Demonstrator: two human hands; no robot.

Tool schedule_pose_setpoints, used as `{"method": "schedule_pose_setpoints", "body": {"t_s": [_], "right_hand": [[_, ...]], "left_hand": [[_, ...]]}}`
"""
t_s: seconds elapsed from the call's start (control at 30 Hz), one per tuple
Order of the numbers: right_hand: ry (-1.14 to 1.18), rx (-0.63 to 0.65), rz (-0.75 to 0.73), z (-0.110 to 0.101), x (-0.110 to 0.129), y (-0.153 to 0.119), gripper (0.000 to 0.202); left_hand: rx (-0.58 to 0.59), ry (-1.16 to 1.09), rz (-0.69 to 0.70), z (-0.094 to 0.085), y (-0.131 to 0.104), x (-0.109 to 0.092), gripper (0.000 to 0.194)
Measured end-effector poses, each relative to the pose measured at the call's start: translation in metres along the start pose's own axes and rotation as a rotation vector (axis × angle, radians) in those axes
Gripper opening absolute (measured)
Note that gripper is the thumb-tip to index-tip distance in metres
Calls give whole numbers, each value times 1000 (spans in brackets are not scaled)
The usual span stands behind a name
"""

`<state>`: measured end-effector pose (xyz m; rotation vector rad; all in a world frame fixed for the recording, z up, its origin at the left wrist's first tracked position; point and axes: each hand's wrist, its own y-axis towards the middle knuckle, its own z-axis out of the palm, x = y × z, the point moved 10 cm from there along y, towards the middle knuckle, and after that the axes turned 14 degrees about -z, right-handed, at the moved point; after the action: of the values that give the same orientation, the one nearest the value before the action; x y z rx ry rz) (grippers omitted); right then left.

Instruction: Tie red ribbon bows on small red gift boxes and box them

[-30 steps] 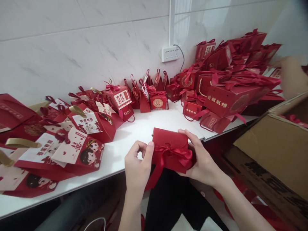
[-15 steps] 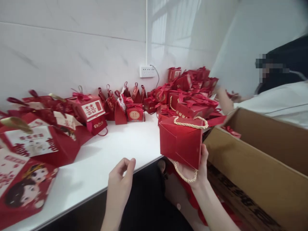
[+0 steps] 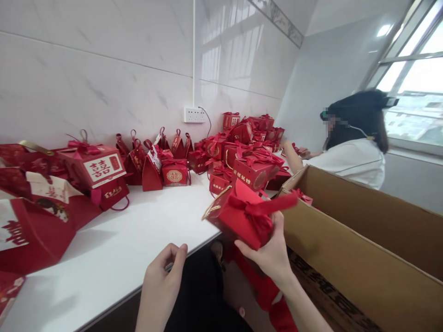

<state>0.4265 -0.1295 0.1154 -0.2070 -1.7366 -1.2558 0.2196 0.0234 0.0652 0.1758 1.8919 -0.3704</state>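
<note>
My right hand [image 3: 272,256] grips a red gift box [image 3: 238,214] with a red ribbon bow on its top and a twisted gold cord handle. The box is tilted, its bow side turned toward me, above the front edge of the white table [image 3: 166,216]. My left hand [image 3: 162,276] hovers by the same edge, fingers curled and thumb against the forefinger, with nothing seen in it. Past the held box, a heap of red gift boxes [image 3: 254,173] with ribbon bows is piled against the wall.
Small peaked red boxes [image 3: 152,168] stand along the wall, and larger red boxes [image 3: 100,168] crowd the left. A big cardboard carton [image 3: 328,240] is at my right, with a red bow inside. Beyond it a person in a white top [image 3: 346,161] reaches toward the heap.
My right hand has turned the gift box, so its ribbon bow now faces me instead of a plain side. The view has swung right and up; my left hand stays curled.
</note>
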Motion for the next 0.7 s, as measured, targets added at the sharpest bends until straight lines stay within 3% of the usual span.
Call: {"method": "schedule_pose_setpoints", "body": {"t_s": [0.1, 0.2, 0.27, 0.37, 0.47, 0.53, 0.6, 0.7], "right_hand": [[-341, 87, -308, -16, 27, 2, 93], [-475, 162, -401, -38, 35, 1, 94], [-566, 144, -417, -65, 42, 6, 95], [-769, -20, -423, -126, 63, 22, 99], [-942, -236, -282, -203, 79, 46, 102], [-951, -308, -137, -253, 77, 65, 103], [-866, -288, 45, -293, 61, 84, 99], [-727, -114, 347, -329, 17, 103, 86]], "left_hand": [[31, 2, 18, 12, 5, -2, 47], [124, 49, 92, 38, 7, -13, 49], [196, 114, 155, 60, 7, -18, 49], [227, 241, 304, 92, 7, -20, 48], [170, 322, 534, 120, 1, -17, 44], [217, 355, 638, 146, -3, -4, 42], [309, 447, 707, 176, -9, 15, 40], [370, 689, 864, 212, -25, 41, 31]]}}
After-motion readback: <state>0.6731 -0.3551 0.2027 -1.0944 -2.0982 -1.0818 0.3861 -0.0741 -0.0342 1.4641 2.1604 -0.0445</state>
